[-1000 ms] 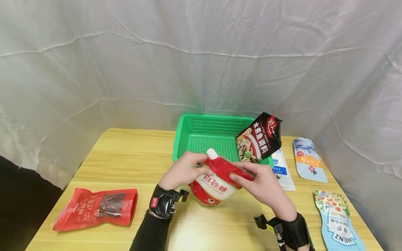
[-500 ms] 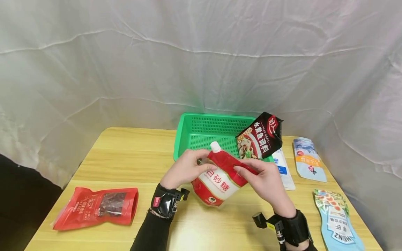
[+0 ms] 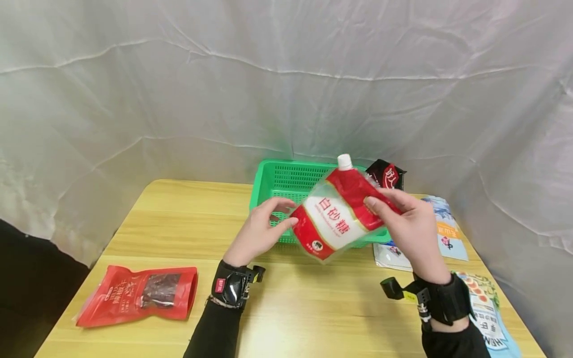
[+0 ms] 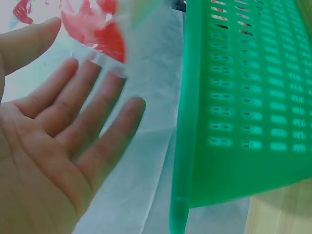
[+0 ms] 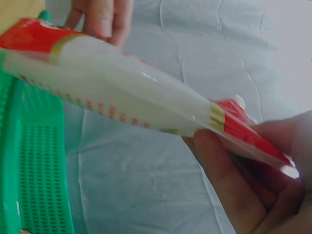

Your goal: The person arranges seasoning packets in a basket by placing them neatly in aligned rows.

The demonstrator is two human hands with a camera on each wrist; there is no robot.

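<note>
Above table (image 3: 291,308), pouch (image 3: 335,219) in right grip (image 3: 409,223)

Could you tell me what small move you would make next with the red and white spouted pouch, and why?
Probably lower the pouch forward into the green basket. The right hand grips its upper part and holds it in the air just above the basket's near rim, while the left hand is open, only its fingertips at the pouch's lower edge.

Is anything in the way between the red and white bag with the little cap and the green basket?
Nothing visible blocks it. The right hand pinches the spouted pouch and holds it up over the front part of the green basket. The left hand, fingers spread, touches the pouch's lower edge. A dark packet sits at the basket's far right corner, off to the side.
</note>
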